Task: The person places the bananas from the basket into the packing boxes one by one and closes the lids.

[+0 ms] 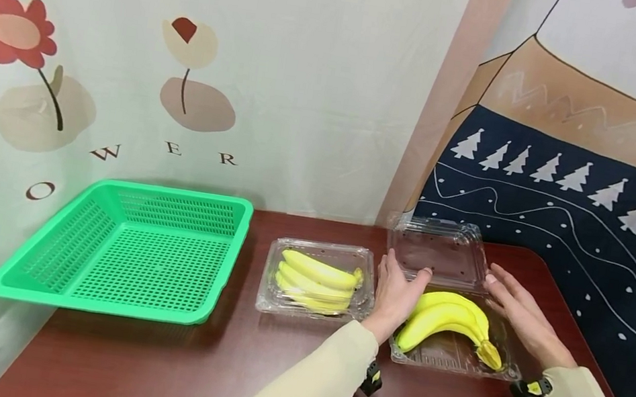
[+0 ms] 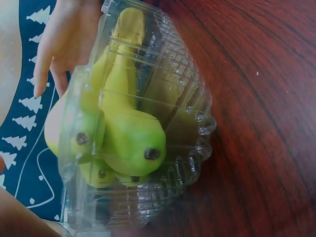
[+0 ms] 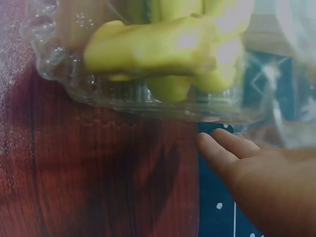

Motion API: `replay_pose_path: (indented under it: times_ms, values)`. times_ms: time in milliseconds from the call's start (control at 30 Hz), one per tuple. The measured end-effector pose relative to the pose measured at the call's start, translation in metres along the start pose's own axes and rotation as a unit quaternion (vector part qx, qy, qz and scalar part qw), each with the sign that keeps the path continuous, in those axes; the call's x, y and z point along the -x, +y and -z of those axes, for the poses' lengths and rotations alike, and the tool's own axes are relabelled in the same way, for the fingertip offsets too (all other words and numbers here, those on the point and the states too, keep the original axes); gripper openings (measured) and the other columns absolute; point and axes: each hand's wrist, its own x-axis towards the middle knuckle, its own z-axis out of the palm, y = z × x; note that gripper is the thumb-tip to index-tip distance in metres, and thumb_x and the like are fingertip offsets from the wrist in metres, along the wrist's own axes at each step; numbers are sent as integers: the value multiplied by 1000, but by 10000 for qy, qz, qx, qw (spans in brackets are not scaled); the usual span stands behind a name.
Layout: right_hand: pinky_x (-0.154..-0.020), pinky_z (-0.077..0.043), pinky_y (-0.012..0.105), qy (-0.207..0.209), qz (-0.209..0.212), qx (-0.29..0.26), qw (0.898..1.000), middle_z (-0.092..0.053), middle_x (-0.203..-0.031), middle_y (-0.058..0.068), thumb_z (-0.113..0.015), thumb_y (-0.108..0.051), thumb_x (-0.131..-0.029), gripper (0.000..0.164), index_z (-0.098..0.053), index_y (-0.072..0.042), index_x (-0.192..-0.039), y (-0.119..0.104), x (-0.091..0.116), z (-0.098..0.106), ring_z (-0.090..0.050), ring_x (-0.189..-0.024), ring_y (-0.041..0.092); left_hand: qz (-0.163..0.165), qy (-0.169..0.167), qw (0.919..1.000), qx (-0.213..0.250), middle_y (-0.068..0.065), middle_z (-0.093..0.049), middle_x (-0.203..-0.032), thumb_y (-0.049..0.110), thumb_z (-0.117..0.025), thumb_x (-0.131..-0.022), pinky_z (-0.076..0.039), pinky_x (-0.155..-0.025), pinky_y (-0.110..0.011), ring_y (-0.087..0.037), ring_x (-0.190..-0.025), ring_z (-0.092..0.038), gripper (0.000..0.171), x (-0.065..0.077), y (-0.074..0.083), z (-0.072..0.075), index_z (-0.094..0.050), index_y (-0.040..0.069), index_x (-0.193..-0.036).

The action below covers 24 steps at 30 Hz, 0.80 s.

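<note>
A clear plastic clamshell box (image 1: 436, 359) lies with its lid (image 1: 438, 253) raised at the back. Inside its base is a bunch of yellow bananas (image 1: 445, 315), the stem toward the front right; the left wrist view shows their greenish ends (image 2: 136, 143). My left hand (image 1: 399, 291) is at the box's left side, fingers extended at the lid's lower left edge and thumb spread toward the bananas. On the other side my right hand (image 1: 524, 316) has its fingers stretched toward the lid's right edge. In the right wrist view these fingers (image 3: 217, 153) look straight. Whether they touch the lid I cannot tell.
Left of my left hand stands a second clear clamshell (image 1: 267, 286), closed over several bananas (image 1: 315, 279). A green perforated plastic basket (image 1: 213, 292) sits at the table's left. Printed curtains (image 1: 321, 90) hang behind the dark red wooden table (image 1: 245, 371).
</note>
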Motion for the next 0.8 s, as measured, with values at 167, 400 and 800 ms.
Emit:
replay_pose_path:
  times_ms: [167, 400, 800]
  values:
    - [-95, -48, 13, 111, 130, -350, 9992, -15, -166, 32, -37, -42, -112, 77, 2, 1, -164, -4, 2, 4, -24, -148, 54, -198, 147, 9996, 162, -20, -28, -166, 50, -62, -94, -32, -120, -51, -36, -150, -34, 91, 3, 3, 3, -24, 6, -164]
    - [-94, -47, 10, 275, 541, -791, 9950, -18, -161, 38, -33, -41, -113, 75, 3, -1, -165, -7, 4, 11, -49, -139, 14, -332, 131, 9986, 389, -14, -28, -167, 57, -48, -99, -30, -120, -51, -34, -151, -33, 85, 7, 9, 13, -19, 14, -167]
    - [-93, -46, 9, 299, 1099, -1630, 9800, -52, -133, -12, -23, -40, -114, 69, 2, 1, -164, -5, 22, 15, -56, -118, -7, -957, -182, 9943, 426, -7, -36, -163, 65, -34, -104, -32, -118, -55, -30, -145, -44, 80, 23, 14, 29, -15, 20, -168]
